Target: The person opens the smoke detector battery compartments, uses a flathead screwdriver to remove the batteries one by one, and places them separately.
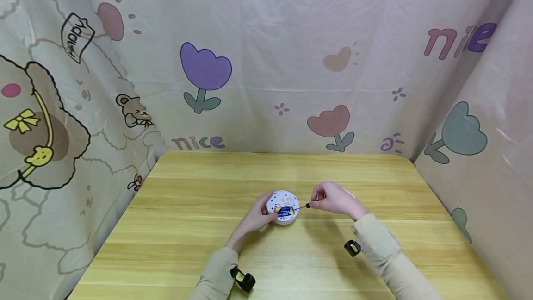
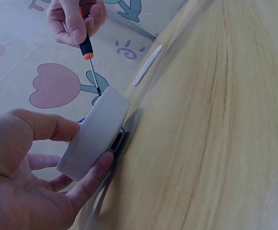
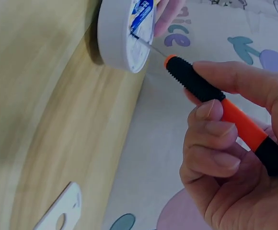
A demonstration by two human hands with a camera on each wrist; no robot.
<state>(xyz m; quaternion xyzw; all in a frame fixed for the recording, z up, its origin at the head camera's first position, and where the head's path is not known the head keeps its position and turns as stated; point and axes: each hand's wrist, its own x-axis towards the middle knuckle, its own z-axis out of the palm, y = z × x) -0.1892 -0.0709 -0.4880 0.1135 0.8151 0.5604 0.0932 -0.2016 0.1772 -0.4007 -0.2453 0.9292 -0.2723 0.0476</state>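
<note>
My left hand grips a round white battery-powered device by its edge, thumb over the near side of the face. In the left wrist view, the device's side wall is tilted off the table, and a dark metal loop shows at its underside. Blue batteries lie in its opened face. From the right, my right hand pinches a screwdriver with an orange and black handle. Its thin shaft reaches across to the face, tip right at the batteries' edge.
A thin white cover plate with a hole in it lies on the wooden table, behind the right hand. A printed curtain hangs along the back and both sides. Each wrist carries a small black camera.
</note>
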